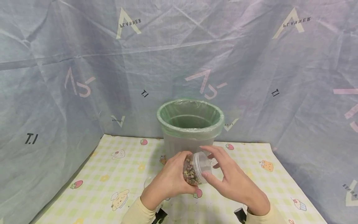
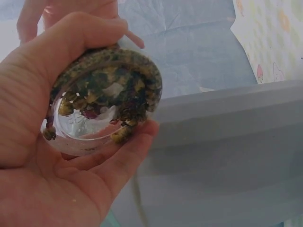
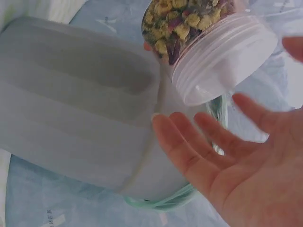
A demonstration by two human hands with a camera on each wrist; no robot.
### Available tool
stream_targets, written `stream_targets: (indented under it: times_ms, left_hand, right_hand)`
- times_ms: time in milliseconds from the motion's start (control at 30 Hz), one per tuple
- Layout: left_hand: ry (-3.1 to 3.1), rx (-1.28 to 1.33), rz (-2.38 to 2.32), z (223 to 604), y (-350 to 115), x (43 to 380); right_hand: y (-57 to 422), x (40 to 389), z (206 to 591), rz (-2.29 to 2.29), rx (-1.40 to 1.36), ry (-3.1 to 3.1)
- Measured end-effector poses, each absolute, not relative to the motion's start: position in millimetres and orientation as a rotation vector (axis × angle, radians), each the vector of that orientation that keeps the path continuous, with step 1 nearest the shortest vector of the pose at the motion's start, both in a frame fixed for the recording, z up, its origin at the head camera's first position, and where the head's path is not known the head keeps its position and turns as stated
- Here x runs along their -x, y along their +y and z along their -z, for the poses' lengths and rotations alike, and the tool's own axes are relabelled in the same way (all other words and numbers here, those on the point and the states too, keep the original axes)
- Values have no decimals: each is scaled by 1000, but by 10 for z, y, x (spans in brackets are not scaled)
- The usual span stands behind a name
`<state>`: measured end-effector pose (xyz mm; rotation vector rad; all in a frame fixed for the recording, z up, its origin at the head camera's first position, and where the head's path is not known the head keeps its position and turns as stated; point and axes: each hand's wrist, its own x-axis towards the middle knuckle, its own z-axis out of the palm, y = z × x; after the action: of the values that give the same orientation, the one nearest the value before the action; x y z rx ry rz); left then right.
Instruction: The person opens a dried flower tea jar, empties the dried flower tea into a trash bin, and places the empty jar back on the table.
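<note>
My left hand (image 1: 174, 177) grips a clear plastic jar (image 1: 190, 172) of dried flower buds, held tilted on its side. In the left wrist view, the buds (image 2: 111, 90) show through the round base of the jar, between thumb and fingers. A clear ridged end (image 3: 225, 59) of the jar faces right; whether it is a lid or a bare neck, I cannot tell. Around that end my right hand (image 1: 232, 177) spreads its fingers. The right wrist view shows those fingers (image 3: 182, 146) apart from the jar.
Just behind the hands stands a grey bin (image 1: 190, 141) with a green-tinted clear liner folded over its rim. A clear round item (image 1: 149, 180) lies partly hidden behind the left wrist. The checked tablecloth (image 1: 120, 174) meets grey cloth walls at back and sides.
</note>
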<state>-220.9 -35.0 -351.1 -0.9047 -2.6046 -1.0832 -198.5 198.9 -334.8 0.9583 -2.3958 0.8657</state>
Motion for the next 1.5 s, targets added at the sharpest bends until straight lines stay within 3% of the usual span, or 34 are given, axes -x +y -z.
stream_targets:
  times_ms: [767,1200,1500]
  left_hand:
    - [-2619,880,1053,3542,-314,2210]
    - [-2623,892,1039,3542,-311,2215]
    - [-2630,894,1043,3563,-331,2229]
  right_hand:
    - [1812,1999,3396,-1033,-393,-2669]
    - [1818,2004,3402,-1011,-431,-2659]
    - [1908,2051,3442,-975,-768,-2535]
